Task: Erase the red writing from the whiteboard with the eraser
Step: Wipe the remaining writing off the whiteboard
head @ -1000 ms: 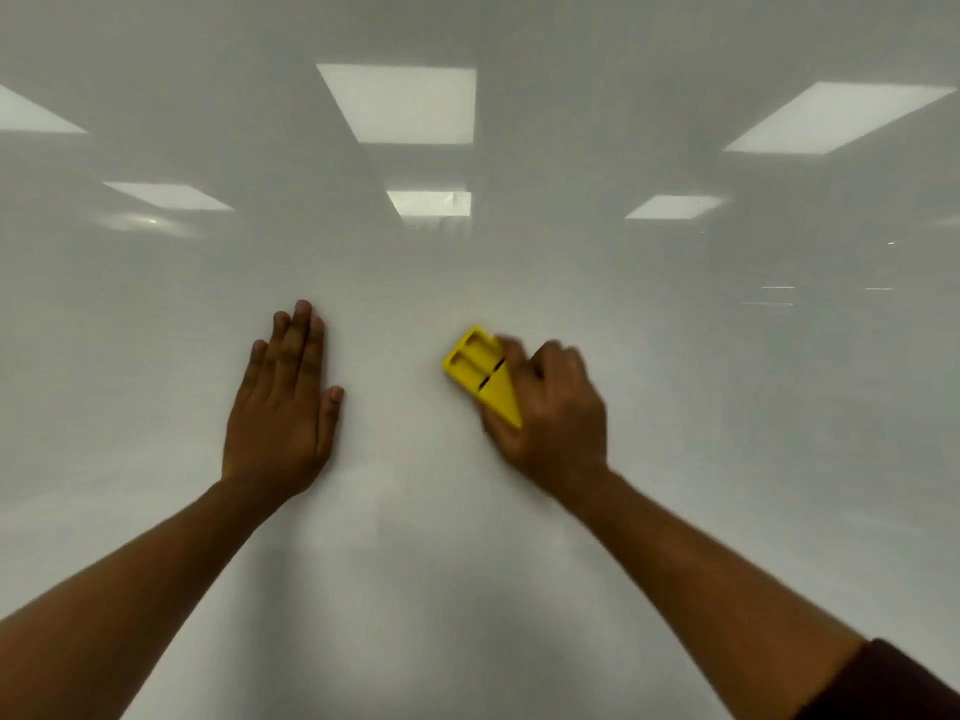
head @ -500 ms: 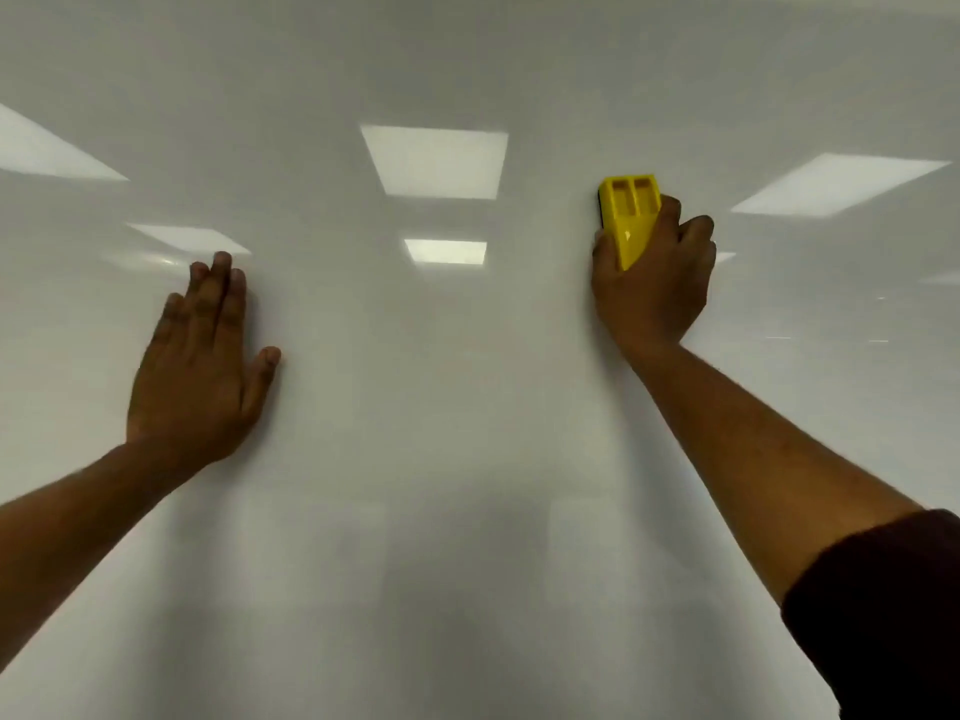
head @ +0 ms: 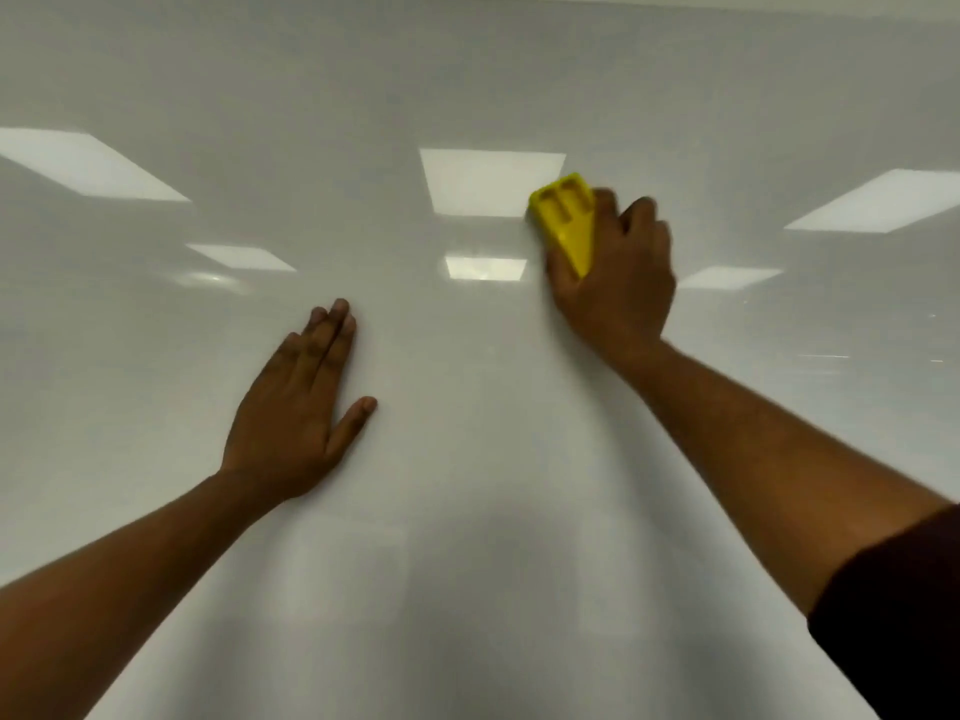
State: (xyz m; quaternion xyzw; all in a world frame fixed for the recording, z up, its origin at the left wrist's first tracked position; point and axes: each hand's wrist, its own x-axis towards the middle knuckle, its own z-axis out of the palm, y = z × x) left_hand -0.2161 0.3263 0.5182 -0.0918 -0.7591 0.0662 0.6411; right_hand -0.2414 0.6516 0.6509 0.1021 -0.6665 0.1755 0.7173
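A glossy whiteboard (head: 467,511) fills the view, and I see no red writing on it. My right hand (head: 615,288) grips a yellow eraser (head: 566,218) and presses it against the board at the upper right of centre; the eraser tilts up and to the left and is slightly blurred. My left hand (head: 296,407) rests flat on the board, lower and to the left, fingers together and thumb spread, holding nothing.
Reflections of ceiling light panels (head: 491,181) shine on the board's upper half. The board's top edge (head: 675,5) runs along the top of the view. A dark sleeve (head: 898,615) covers my right upper arm at the lower right.
My right hand swept the eraser from the centre up and to the right, then back leftward and slightly down. The view shifted, so my left hand now appears closer to centre.
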